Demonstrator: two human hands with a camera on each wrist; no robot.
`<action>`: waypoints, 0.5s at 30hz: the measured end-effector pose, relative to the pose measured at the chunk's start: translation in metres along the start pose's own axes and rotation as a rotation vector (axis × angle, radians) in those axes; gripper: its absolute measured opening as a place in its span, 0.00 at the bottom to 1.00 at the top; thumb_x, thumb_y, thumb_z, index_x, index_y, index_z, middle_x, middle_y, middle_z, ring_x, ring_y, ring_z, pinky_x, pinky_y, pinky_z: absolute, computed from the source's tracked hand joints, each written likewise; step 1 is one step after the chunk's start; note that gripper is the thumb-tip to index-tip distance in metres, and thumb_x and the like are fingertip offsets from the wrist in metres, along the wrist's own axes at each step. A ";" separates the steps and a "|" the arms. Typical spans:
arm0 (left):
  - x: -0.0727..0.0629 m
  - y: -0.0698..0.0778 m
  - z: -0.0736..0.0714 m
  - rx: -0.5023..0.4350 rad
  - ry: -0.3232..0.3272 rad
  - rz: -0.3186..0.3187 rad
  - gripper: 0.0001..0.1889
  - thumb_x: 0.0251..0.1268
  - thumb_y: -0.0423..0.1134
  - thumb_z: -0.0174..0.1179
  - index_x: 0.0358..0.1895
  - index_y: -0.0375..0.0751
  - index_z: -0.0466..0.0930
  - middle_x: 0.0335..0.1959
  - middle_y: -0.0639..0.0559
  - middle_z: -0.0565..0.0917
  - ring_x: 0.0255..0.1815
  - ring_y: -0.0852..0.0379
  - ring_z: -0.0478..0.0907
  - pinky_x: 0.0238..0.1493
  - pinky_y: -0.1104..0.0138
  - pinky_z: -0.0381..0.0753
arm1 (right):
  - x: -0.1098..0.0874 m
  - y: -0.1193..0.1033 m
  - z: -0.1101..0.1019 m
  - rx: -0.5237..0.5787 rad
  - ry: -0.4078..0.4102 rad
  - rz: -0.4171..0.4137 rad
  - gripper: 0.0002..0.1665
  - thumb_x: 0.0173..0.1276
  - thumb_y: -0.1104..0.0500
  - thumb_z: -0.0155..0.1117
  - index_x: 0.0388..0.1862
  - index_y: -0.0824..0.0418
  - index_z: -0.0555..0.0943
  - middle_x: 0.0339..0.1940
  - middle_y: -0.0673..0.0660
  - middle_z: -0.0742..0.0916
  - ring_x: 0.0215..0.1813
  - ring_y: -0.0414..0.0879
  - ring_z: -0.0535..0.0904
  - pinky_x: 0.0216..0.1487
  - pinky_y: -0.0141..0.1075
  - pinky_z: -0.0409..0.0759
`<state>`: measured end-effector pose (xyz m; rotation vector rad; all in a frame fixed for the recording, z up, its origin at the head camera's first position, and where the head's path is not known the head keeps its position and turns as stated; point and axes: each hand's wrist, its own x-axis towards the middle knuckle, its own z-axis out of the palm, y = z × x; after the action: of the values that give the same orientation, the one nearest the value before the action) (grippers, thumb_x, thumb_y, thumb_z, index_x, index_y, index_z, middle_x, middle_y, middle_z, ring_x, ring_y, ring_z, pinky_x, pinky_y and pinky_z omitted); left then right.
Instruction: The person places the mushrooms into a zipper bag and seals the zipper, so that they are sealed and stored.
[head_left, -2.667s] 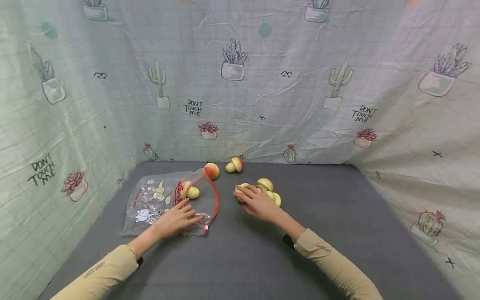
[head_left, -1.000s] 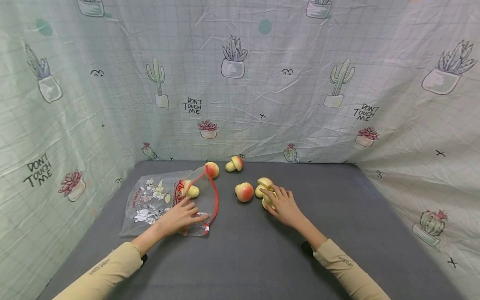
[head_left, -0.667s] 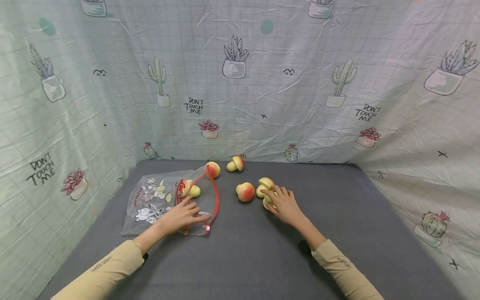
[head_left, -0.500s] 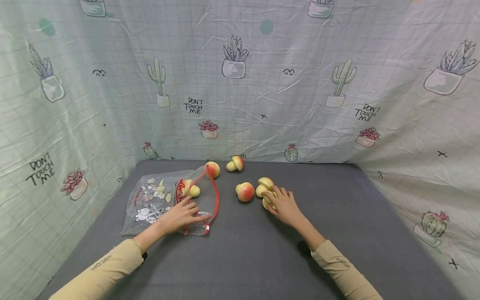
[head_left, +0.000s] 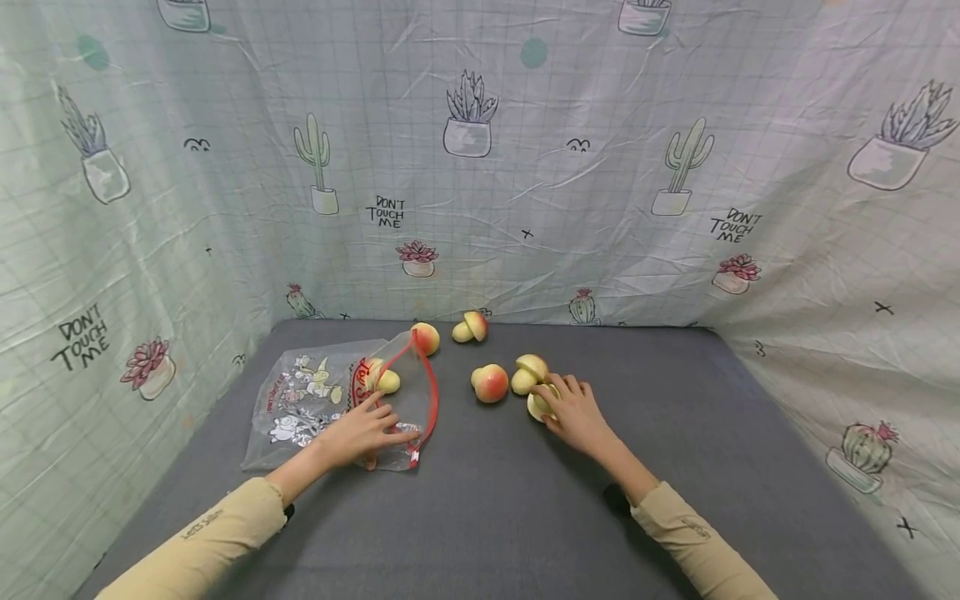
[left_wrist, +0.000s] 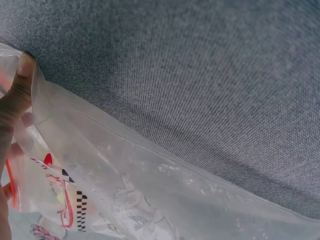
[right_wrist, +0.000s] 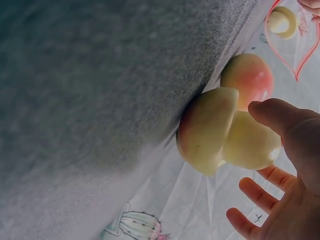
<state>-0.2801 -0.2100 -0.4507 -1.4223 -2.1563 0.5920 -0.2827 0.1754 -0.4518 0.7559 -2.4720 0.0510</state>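
Observation:
My left hand (head_left: pixel 358 433) holds the near side of a clear plastic zip bag (head_left: pixel 292 408) with a red-edged mouth. In the left wrist view its thumb lies over the plastic (left_wrist: pixel 90 130), fingers inside the mouth. A yellow toy mushroom (head_left: pixel 387 382) shows through the bag near its opening. My right hand (head_left: pixel 576 417) pinches the pale stem of a toy mushroom (right_wrist: pixel 207 132) between thumb and index finger, its other fingers spread. Just beyond it lies another yellow mushroom (head_left: pixel 529 374), and to the left a red-capped mushroom (head_left: pixel 491 383).
A toy mushroom with a red-yellow cap (head_left: pixel 471 327) lies at the back of the grey table (head_left: pixel 480 517). Another red-capped one (head_left: pixel 426 339) sits by the bag's far corner. Printed cactus cloth (head_left: pixel 525 183) hangs behind and at both sides.
My right hand has moved right, from the red-capped mushroom to a yellow one, and has just shifted slightly right with it. The left hand stays at the bag's mouth.

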 end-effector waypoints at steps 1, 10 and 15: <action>0.000 0.000 -0.001 0.003 -0.001 0.002 0.48 0.16 0.60 0.70 0.59 0.63 0.68 0.34 0.56 0.74 0.40 0.57 0.70 0.57 0.51 0.68 | -0.001 0.000 0.000 -0.003 0.003 -0.004 0.27 0.45 0.54 0.71 0.47 0.52 0.75 0.49 0.56 0.76 0.45 0.52 0.69 0.39 0.48 0.70; 0.001 0.005 -0.004 -0.010 0.049 0.021 0.48 0.14 0.52 0.73 0.58 0.64 0.68 0.33 0.55 0.72 0.38 0.56 0.71 0.56 0.51 0.69 | -0.004 0.002 -0.004 -0.026 0.057 -0.048 0.18 0.47 0.59 0.68 0.38 0.53 0.74 0.44 0.56 0.77 0.42 0.50 0.69 0.36 0.46 0.70; -0.001 0.007 -0.004 -0.011 0.047 0.018 0.47 0.16 0.50 0.72 0.58 0.63 0.68 0.34 0.55 0.73 0.39 0.55 0.72 0.55 0.53 0.70 | -0.004 0.003 -0.011 -0.045 0.048 -0.057 0.15 0.51 0.60 0.66 0.38 0.54 0.74 0.42 0.55 0.77 0.40 0.50 0.70 0.36 0.45 0.70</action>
<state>-0.2728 -0.2080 -0.4517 -1.4484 -2.1153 0.5494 -0.2762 0.1824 -0.4445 0.7968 -2.3966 -0.0071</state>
